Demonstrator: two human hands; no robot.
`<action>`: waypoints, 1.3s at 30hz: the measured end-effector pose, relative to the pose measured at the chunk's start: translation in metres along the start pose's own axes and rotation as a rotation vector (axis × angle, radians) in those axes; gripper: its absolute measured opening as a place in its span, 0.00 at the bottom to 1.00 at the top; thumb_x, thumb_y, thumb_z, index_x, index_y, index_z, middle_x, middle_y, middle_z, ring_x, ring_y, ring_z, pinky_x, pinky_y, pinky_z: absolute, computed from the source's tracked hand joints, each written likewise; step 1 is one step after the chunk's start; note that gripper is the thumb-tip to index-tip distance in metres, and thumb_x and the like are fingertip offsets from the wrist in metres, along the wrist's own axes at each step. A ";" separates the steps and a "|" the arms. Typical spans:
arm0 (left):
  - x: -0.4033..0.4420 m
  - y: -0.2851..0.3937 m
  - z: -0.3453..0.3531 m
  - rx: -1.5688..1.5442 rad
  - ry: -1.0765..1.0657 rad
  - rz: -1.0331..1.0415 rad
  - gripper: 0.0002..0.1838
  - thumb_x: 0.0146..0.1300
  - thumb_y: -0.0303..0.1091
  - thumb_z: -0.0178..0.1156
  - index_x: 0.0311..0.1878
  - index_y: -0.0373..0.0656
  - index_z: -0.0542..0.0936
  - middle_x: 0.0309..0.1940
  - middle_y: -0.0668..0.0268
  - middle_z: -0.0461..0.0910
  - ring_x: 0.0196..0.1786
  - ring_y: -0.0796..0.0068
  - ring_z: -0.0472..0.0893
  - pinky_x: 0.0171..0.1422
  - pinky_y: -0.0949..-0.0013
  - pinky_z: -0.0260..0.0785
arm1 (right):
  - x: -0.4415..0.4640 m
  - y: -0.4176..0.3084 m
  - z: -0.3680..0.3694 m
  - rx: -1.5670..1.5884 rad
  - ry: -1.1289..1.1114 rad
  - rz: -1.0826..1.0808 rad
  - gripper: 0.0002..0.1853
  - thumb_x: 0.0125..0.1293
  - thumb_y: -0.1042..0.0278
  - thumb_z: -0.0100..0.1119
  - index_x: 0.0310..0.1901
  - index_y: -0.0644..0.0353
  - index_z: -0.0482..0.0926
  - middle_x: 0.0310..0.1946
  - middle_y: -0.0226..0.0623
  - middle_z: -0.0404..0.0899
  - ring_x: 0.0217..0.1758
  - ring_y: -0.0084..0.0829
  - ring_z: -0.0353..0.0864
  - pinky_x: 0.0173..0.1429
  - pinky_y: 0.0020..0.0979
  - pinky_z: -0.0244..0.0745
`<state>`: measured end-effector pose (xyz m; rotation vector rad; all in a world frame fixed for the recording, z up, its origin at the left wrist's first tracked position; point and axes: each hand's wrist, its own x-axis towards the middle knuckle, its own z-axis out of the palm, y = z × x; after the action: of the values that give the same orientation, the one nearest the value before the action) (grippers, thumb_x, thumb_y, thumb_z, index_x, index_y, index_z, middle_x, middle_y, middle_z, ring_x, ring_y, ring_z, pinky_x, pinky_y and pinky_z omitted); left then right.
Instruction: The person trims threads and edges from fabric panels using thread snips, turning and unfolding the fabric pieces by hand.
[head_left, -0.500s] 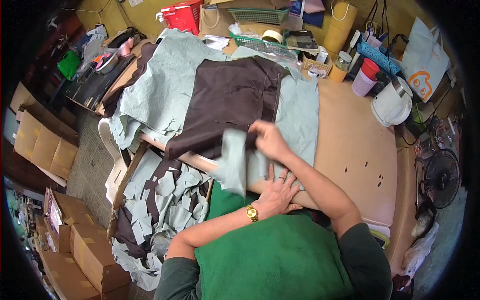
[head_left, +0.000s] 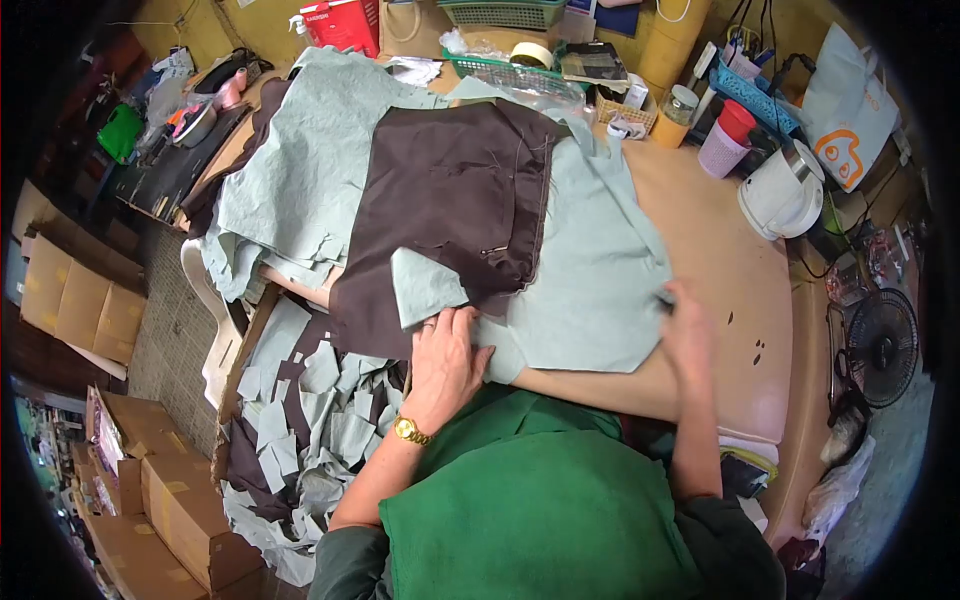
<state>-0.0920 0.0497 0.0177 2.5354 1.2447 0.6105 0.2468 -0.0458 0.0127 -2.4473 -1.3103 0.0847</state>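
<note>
Left fingers [head_left: 447, 324] slightly parted, pale scrap [head_left: 424, 284] at their tips; right fingers [head_left: 680, 300] blurred by pale sheet [head_left: 590, 270]; both grips unclear

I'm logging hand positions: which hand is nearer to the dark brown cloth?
Left. The left hand is at the dark brown cloth's near edge, by a small pale scrap. The right hand is apart from it, off to the right by a larger pale piece.

The left hand [head_left: 447, 358] has moved leftward, the right hand [head_left: 688, 325] rightward.
</note>
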 end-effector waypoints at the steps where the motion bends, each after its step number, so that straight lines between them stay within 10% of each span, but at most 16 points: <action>1: 0.003 -0.001 -0.002 0.006 0.033 -0.013 0.26 0.57 0.38 0.69 0.56 0.39 0.73 0.49 0.57 0.77 0.49 0.52 0.77 0.52 0.51 0.67 | 0.003 0.009 -0.013 -0.001 0.144 0.007 0.20 0.57 0.81 0.61 0.52 0.58 0.79 0.53 0.45 0.79 0.52 0.48 0.82 0.54 0.43 0.77; 5: 0.018 -0.010 0.007 0.072 0.072 -0.044 0.24 0.56 0.40 0.72 0.51 0.39 0.75 0.43 0.60 0.79 0.46 0.56 0.78 0.49 0.56 0.69 | -0.001 -0.033 -0.034 0.371 0.301 -0.104 0.18 0.60 0.78 0.64 0.53 0.58 0.79 0.48 0.42 0.80 0.48 0.42 0.84 0.49 0.40 0.78; 8: 0.025 -0.012 0.013 0.032 0.024 -0.082 0.19 0.54 0.38 0.73 0.44 0.38 0.78 0.41 0.57 0.82 0.43 0.57 0.80 0.44 0.58 0.72 | -0.017 -0.119 -0.014 0.587 -0.141 -0.330 0.25 0.57 0.69 0.72 0.57 0.54 0.77 0.46 0.36 0.79 0.42 0.34 0.82 0.46 0.36 0.77; 11: 0.026 -0.015 0.012 -0.189 -0.030 -0.049 0.12 0.53 0.30 0.72 0.37 0.37 0.80 0.30 0.56 0.82 0.34 0.56 0.83 0.41 0.59 0.75 | -0.008 -0.174 0.044 0.483 -0.094 -0.621 0.20 0.61 0.61 0.68 0.53 0.59 0.79 0.40 0.42 0.82 0.37 0.39 0.82 0.42 0.37 0.76; 17: 0.008 -0.018 -0.032 -0.091 0.160 -0.174 0.09 0.51 0.27 0.72 0.35 0.42 0.82 0.34 0.61 0.79 0.37 0.59 0.80 0.41 0.59 0.72 | 0.017 -0.170 0.084 0.791 -0.312 -0.290 0.18 0.66 0.59 0.64 0.28 0.68 0.78 0.14 0.38 0.71 0.21 0.30 0.73 0.32 0.37 0.68; 24: 0.006 0.024 -0.061 0.155 0.612 0.075 0.11 0.54 0.25 0.69 0.42 0.47 0.84 0.44 0.60 0.79 0.44 0.61 0.78 0.44 0.64 0.69 | 0.021 -0.159 0.101 0.987 -0.388 -0.305 0.23 0.70 0.58 0.64 0.21 0.59 0.66 0.18 0.19 0.62 0.25 0.14 0.57 0.26 0.26 0.53; 26: 0.000 0.032 -0.059 -0.349 0.409 0.092 0.11 0.55 0.23 0.68 0.43 0.41 0.83 0.41 0.57 0.81 0.39 0.60 0.80 0.44 0.64 0.73 | 0.016 -0.160 0.095 0.983 -0.365 -0.328 0.23 0.70 0.59 0.64 0.21 0.59 0.67 0.18 0.19 0.62 0.25 0.13 0.57 0.27 0.26 0.54; 32: 0.024 0.019 -0.009 -0.211 0.117 -0.028 0.11 0.58 0.29 0.67 0.42 0.39 0.77 0.35 0.54 0.82 0.36 0.51 0.82 0.40 0.56 0.74 | 0.018 -0.155 0.104 0.970 -0.402 -0.349 0.22 0.70 0.60 0.64 0.22 0.59 0.68 0.19 0.19 0.63 0.26 0.13 0.57 0.27 0.26 0.55; 36: 0.030 0.021 -0.024 -0.143 -0.106 -0.138 0.08 0.58 0.32 0.65 0.33 0.39 0.78 0.29 0.55 0.82 0.31 0.51 0.81 0.36 0.56 0.72 | 0.014 -0.151 0.097 0.962 -0.390 -0.391 0.19 0.69 0.58 0.64 0.28 0.68 0.77 0.19 0.38 0.75 0.24 0.19 0.67 0.30 0.30 0.67; 39: 0.030 -0.007 -0.032 -0.619 -0.191 -0.108 0.07 0.55 0.26 0.57 0.24 0.38 0.71 0.27 0.63 0.80 0.23 0.75 0.71 0.30 0.69 0.65 | 0.012 -0.142 0.080 0.946 -0.373 -0.503 0.16 0.68 0.62 0.65 0.30 0.68 0.78 0.20 0.38 0.76 0.25 0.20 0.68 0.31 0.29 0.68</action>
<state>-0.0953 0.0791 0.0512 1.9491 0.9339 0.5970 0.1231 0.0586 -0.0118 -1.3107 -1.5133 0.8423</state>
